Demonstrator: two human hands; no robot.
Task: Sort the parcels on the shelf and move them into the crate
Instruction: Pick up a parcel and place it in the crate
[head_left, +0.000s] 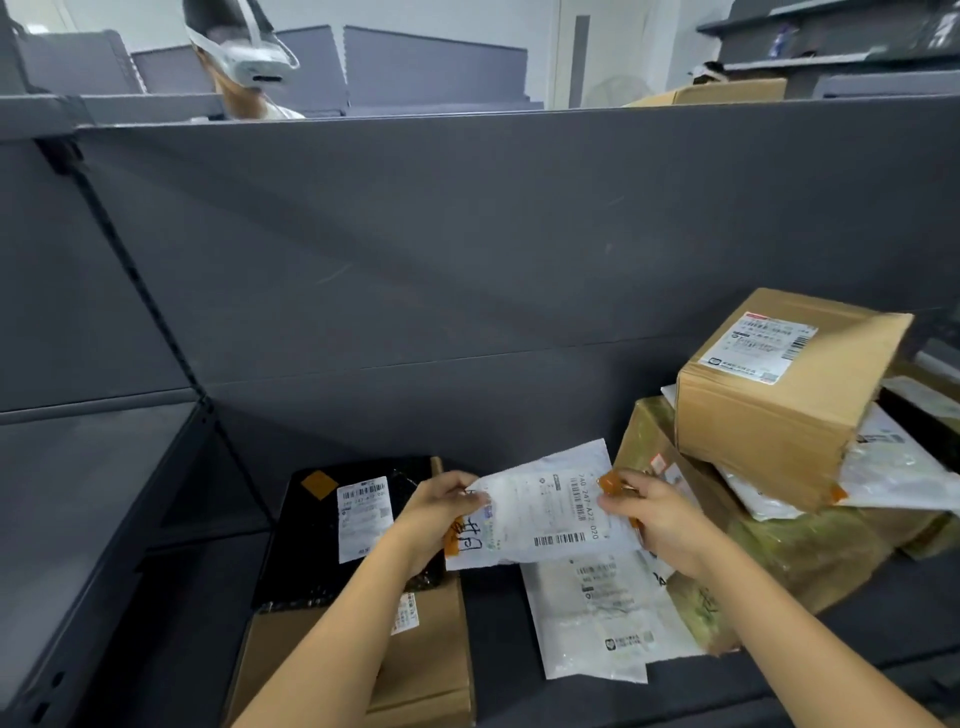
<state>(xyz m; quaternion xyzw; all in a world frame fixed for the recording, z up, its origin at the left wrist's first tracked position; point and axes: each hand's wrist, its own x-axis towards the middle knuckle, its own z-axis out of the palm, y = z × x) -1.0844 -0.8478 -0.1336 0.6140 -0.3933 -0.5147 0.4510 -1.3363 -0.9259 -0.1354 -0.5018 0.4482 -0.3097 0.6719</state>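
We hold a white mailer (550, 504) between both hands above the grey shelf (493, 691), its printed label and barcode facing up. Our left hand (439, 512) pinches the mailer's left edge, with the fingers curled round it. Our right hand (657, 514) pinches its right edge beside a scrap of orange tape. The hands are apart, one at each end of the mailer.

Left of the mailer lies a black parcel (311, 545) with a white label. It rests on a flat cardboard box (431, 660) that reaches toward us. Directly below the mailer, flat on the shelf, is a second white bag (592, 623). Right of the mailer sits a large tape-wrapped box (779, 551), touching that second bag. On top of it, up and to the right of the mailer, a brown carton (769, 405) sits tilted over some pale plastic bags (893, 467). Far beyond the mailer, over the shelf's back panel (467, 260), a person wearing a headset (244, 57) is in view.
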